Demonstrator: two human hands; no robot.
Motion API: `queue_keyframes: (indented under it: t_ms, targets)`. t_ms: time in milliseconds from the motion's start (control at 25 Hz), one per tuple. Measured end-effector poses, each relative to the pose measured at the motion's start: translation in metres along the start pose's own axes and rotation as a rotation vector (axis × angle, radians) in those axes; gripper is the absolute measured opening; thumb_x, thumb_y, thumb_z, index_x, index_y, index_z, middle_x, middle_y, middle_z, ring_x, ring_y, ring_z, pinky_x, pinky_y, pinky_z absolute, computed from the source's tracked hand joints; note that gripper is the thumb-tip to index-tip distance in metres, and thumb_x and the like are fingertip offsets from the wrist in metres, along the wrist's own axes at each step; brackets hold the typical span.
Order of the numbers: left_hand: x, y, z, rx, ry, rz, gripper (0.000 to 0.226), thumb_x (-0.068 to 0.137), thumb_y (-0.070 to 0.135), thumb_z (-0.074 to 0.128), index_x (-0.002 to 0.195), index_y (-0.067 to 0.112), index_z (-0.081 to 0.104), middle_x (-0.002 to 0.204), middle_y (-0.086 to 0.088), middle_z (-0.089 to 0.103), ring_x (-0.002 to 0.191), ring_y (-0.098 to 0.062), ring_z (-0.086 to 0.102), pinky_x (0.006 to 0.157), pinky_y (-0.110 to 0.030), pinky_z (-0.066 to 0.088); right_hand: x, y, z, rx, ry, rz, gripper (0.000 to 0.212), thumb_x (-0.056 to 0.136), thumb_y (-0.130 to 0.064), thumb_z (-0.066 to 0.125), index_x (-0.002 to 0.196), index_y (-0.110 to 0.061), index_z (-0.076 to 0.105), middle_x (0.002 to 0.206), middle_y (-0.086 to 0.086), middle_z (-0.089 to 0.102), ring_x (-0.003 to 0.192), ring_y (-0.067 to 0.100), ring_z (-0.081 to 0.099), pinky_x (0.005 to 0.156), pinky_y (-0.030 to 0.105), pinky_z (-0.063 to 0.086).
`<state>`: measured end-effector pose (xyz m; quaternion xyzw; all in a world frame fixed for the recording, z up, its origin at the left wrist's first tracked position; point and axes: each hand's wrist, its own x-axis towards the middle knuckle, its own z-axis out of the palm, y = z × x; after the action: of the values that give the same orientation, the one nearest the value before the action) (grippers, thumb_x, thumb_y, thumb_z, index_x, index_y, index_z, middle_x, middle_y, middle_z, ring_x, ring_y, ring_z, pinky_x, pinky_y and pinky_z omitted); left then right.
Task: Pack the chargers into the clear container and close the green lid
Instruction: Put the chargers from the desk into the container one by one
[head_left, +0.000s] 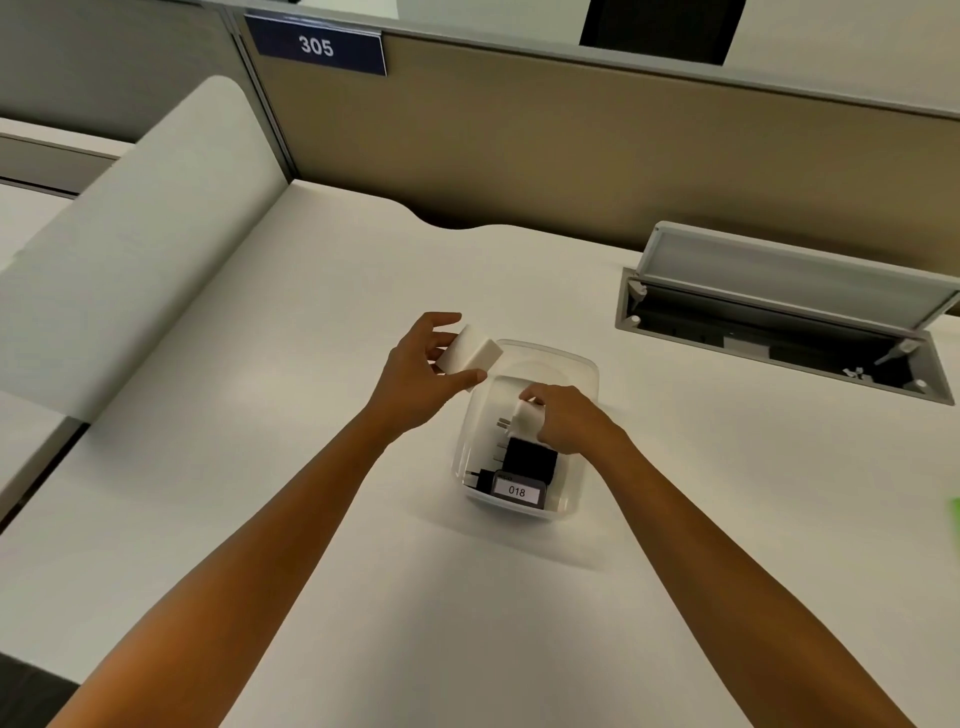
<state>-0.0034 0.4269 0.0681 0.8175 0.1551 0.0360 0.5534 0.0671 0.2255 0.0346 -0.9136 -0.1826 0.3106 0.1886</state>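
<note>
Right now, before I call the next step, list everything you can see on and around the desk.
clear container: 1, transparent, desk centre, open
white charger: 1, held above container's left rim
small white charger: 1, inside container
black chargers: 2 or so, container's near end
label 018: 1, white, container's near wall
green lid: 1, right edge, barely visible
cable hatch: 1, grey, open, right
sign 305: 1, blue, partition
left hand: holding white charger
right hand: on small white charger
</note>
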Motion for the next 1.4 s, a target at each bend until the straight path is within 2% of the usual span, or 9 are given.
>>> queue_keyframes:
  t_ms: [160, 360, 440, 560, 680, 840, 960, 1240, 1400]
  targets:
    - [-0.002, 0.005, 0.008, 0.020, -0.020, 0.047, 0.072, 0.071, 0.028, 0.087, 0.133, 0.032, 0.049, 0.119, 0.002, 0.065, 0.107, -0.016, 0.063, 0.088, -0.026, 0.056, -0.003, -0.002, 0.008, 0.033, 0.020, -0.021, 0.063, 0.086, 0.000, 0.065, 0.143, -0.022, 0.047, 0.145, 0.004, 0.053, 0.129, 0.026, 0.053, 0.094, 0.026, 0.045]
    - [-0.002, 0.011, 0.025, 0.058, -0.110, 0.156, 0.072, 0.074, 0.024, 0.085, 0.135, 0.030, 0.048, 0.119, 0.007, 0.061, 0.108, -0.008, 0.060, 0.081, -0.008, 0.051, -0.007, -0.004, 0.011, 0.014, 0.067, 0.025, 0.070, 0.083, 0.007, 0.061, 0.143, -0.026, 0.046, 0.144, 0.006, 0.052, 0.124, 0.030, 0.056, 0.095, 0.032, 0.049]
    - [0.000, 0.011, 0.032, 0.105, -0.156, 0.195, 0.071, 0.076, 0.021, 0.083, 0.136, 0.029, 0.047, 0.117, 0.010, 0.061, 0.108, -0.005, 0.059, 0.084, -0.011, 0.052, -0.014, 0.004, 0.007, 0.091, 0.275, 0.030, 0.061, 0.083, 0.007, 0.061, 0.134, -0.026, 0.055, 0.135, 0.005, 0.058, 0.117, 0.027, 0.060, 0.093, 0.034, 0.052]
    - [0.005, 0.009, 0.040, 0.184, -0.218, 0.226, 0.070, 0.079, 0.014, 0.080, 0.140, 0.025, 0.046, 0.128, 0.006, 0.059, 0.114, -0.013, 0.058, 0.094, -0.030, 0.055, -0.035, 0.040, 0.004, 0.336, 0.730, -0.109, 0.026, 0.094, -0.007, 0.056, 0.113, -0.023, 0.064, 0.115, -0.004, 0.066, 0.101, 0.013, 0.063, 0.087, 0.027, 0.056]
    - [0.009, 0.004, 0.045, 0.283, -0.209, 0.270, 0.065, 0.083, 0.007, 0.075, 0.141, 0.015, 0.046, 0.133, -0.002, 0.055, 0.119, -0.021, 0.053, 0.099, -0.038, 0.051, -0.055, 0.102, 0.021, 0.412, 0.956, -0.025, 0.018, 0.097, -0.014, 0.054, 0.112, -0.014, 0.063, 0.112, 0.002, 0.064, 0.103, 0.019, 0.061, 0.088, 0.038, 0.056]
    - [0.015, 0.001, 0.054, 0.442, -0.194, 0.315, 0.063, 0.084, 0.005, 0.072, 0.141, 0.013, 0.046, 0.136, -0.005, 0.053, 0.127, -0.026, 0.044, 0.107, -0.033, 0.039, -0.072, 0.173, 0.061, 0.190, 0.973, 0.266, 0.029, 0.096, -0.017, 0.056, 0.123, -0.006, 0.057, 0.125, 0.013, 0.059, 0.117, 0.033, 0.056, 0.099, 0.043, 0.047]
    - [0.021, 0.001, 0.066, 0.526, -0.235, 0.341, 0.062, 0.084, 0.004, 0.071, 0.140, 0.012, 0.048, 0.136, -0.008, 0.053, 0.127, -0.028, 0.042, 0.108, -0.039, 0.038, -0.072, 0.185, 0.070, 0.134, 0.983, 0.254, 0.030, 0.094, -0.019, 0.057, 0.122, -0.008, 0.055, 0.125, 0.010, 0.059, 0.117, 0.031, 0.056, 0.100, 0.042, 0.045]
    - [0.030, -0.012, 0.091, 0.738, -0.338, 0.429, 0.062, 0.086, -0.006, 0.059, 0.144, 0.009, 0.044, 0.141, -0.009, 0.047, 0.131, -0.026, 0.040, 0.111, -0.034, 0.035, -0.069, 0.186, 0.070, 0.129, 1.002, 0.250, 0.030, 0.093, -0.022, 0.057, 0.121, -0.010, 0.057, 0.123, 0.008, 0.060, 0.115, 0.027, 0.057, 0.100, 0.039, 0.046]
    - [0.026, -0.017, 0.090, 0.761, -0.343, 0.386, 0.058, 0.089, -0.007, 0.057, 0.141, 0.015, 0.046, 0.144, -0.005, 0.049, 0.131, -0.023, 0.047, 0.100, -0.035, 0.047, -0.067, 0.187, 0.070, 0.124, 0.998, 0.265, 0.032, 0.094, -0.024, 0.057, 0.122, -0.010, 0.057, 0.123, 0.007, 0.060, 0.116, 0.027, 0.056, 0.101, 0.038, 0.045]
